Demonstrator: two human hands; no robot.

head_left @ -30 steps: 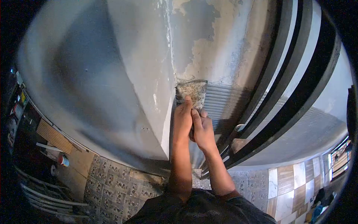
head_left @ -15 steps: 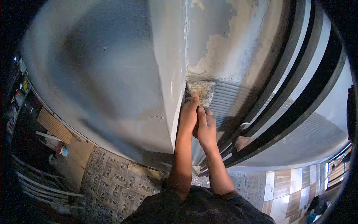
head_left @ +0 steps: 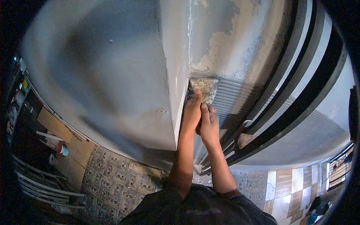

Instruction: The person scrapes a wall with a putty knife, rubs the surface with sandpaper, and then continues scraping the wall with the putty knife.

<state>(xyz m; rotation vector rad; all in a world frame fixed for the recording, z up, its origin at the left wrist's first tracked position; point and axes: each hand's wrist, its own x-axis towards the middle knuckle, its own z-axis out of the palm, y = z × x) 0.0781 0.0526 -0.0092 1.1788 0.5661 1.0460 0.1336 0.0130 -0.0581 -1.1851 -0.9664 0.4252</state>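
Both hands grip a broad-bladed scraper (head_left: 205, 87), its flat blade crusted with pale, yellowish residue. The blade lies against the wall, right beside the inner corner and at the top of a grey ribbed surface (head_left: 233, 100). My left hand (head_left: 192, 113) is closed round the tool, with its thumb extended up onto the blade. Just below and to the right, my right hand (head_left: 209, 123) is closed on the handle end, which the fingers mostly hide. The wall above the blade has patchy, peeling paint (head_left: 221, 47).
Dark curved-looking bars (head_left: 296, 103) run close along the right. A grey wall face (head_left: 127, 86) juts out on the left. Below are patterned floor tiles (head_left: 112, 168), a small bucket (head_left: 63, 150) and a ribbed panel (head_left: 55, 125) at lower left.
The whole view has shifted slightly, and the hands and scraper appear a little higher and further right. The blade stays near the same spot by the corner, with both hands still gripping it.
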